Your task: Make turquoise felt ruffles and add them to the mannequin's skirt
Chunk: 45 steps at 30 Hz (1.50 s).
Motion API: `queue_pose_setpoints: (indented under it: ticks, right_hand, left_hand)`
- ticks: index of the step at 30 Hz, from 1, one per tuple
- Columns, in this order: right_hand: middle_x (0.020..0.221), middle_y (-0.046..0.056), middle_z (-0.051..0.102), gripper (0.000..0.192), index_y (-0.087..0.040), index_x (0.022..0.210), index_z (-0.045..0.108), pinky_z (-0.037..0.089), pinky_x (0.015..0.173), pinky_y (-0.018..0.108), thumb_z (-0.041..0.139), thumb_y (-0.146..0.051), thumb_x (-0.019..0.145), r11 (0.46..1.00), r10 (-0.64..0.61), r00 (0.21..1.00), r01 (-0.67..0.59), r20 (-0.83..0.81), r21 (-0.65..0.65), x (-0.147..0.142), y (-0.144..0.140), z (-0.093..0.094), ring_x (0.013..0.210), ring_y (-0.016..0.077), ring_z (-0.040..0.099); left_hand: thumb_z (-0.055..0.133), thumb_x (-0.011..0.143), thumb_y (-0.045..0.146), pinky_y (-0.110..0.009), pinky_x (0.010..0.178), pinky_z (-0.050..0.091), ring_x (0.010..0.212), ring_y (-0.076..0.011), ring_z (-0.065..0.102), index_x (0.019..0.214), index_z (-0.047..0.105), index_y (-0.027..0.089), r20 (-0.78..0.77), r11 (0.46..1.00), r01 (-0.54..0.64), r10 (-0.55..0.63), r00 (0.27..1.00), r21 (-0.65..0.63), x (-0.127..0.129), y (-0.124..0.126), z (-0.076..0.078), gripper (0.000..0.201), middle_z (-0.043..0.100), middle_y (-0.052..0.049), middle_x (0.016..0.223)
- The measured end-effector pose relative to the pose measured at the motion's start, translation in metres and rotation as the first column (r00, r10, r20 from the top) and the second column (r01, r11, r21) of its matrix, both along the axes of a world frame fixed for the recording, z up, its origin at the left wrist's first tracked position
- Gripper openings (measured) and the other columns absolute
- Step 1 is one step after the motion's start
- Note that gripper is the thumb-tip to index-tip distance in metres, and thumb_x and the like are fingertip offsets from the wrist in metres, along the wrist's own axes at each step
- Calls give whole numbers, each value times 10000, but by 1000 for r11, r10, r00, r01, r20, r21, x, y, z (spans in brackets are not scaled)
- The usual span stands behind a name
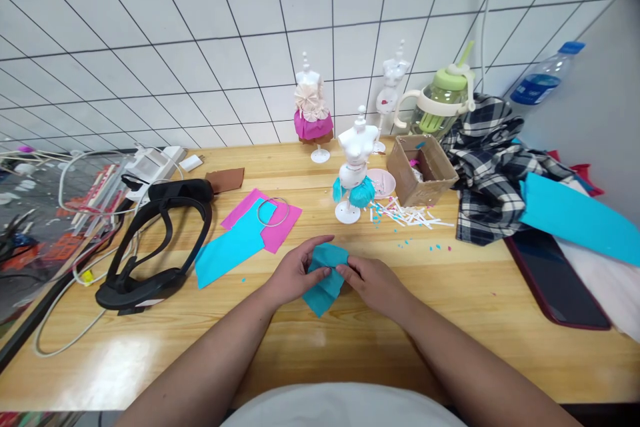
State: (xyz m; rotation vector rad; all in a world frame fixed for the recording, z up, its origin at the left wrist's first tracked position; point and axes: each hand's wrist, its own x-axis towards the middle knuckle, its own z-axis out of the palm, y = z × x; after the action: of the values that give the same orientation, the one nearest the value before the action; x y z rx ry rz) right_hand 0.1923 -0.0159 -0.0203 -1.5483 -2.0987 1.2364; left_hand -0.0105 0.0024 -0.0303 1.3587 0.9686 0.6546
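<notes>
Teal paper (325, 277) pinched by left hand (293, 273) at 9 o'clock, right hand (373, 283) at 3; press creases evenly, edges aligned.

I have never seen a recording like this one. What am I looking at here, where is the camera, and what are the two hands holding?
There is no machine here. A person wears one camera on the head; it looks down at their own arms and a wooden table. The left hand and right hand together pinch a folded piece of teal paper. Behind it stands a small white mannequin with a teal skirt. To the left lie flat teal and pink sheets and a black headset. To the right are a cardboard box, paper scraps and a checked cloth.
</notes>
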Motion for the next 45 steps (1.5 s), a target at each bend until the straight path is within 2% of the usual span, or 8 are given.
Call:
queue_pose_setpoints:
  ticks: [15, 20, 24, 33, 45]
  right_hand:
    - [771, 20, 671, 343, -198, 824, 587, 308, 589, 240, 387, -439, 964, 1000, -5, 1000, 5, 3, -5, -1, -1, 1, 698, 145, 585]
    - [781, 23, 674, 334, -200, 830, 577, 302, 591, 242, 388, -441, 963, 1000, -2, 1000, 2, 20, 6, -2, -2, 4, 714, 150, 588]
    - [771, 23, 671, 337, -200, 828, 577, 291, 579, 243, 388, -444, 963, 1000, -5, 999, 5, 31, 16, -4, -2, 4, 693, 146, 578]
    - [748, 17, 666, 349, -201, 818, 590, 269, 556, 243, 394, -454, 958, 1000, -6, 999, 5, 33, 31, -7, 0, 1, 661, 140, 569]
    - [749, 15, 664, 334, -203, 823, 586, 287, 567, 242, 404, -449, 955, 999, -14, 999, 13, 29, 31, -9, -1, 7, 669, 145, 571]
  left_hand:
    - [677, 784, 285, -275, 658, 499, 735, -143, 578, 1360, 413, 216, -8, 1000, 3, -3, 1000, -3, 2, -1, 2, 637, 597, 3, 838]
    - [668, 785, 271, -289, 685, 502, 767, -155, 585, 1364, 414, 227, -47, 1000, 5, -4, 999, 29, 1, -1, 2, 634, 608, -8, 862]
    - [650, 792, 268, -266, 633, 478, 716, -148, 583, 1384, 394, 228, -113, 998, 21, -14, 993, 60, 0, -1, -1, 646, 611, 8, 799]
    - [633, 786, 245, -242, 584, 437, 670, -133, 553, 1394, 385, 229, -158, 995, 41, -26, 987, 92, 0, -1, 0, 657, 572, 27, 747]
    - [604, 762, 199, -237, 587, 430, 652, -122, 537, 1383, 400, 210, -124, 996, 26, -15, 992, 88, 4, -2, 3, 654, 548, 37, 723]
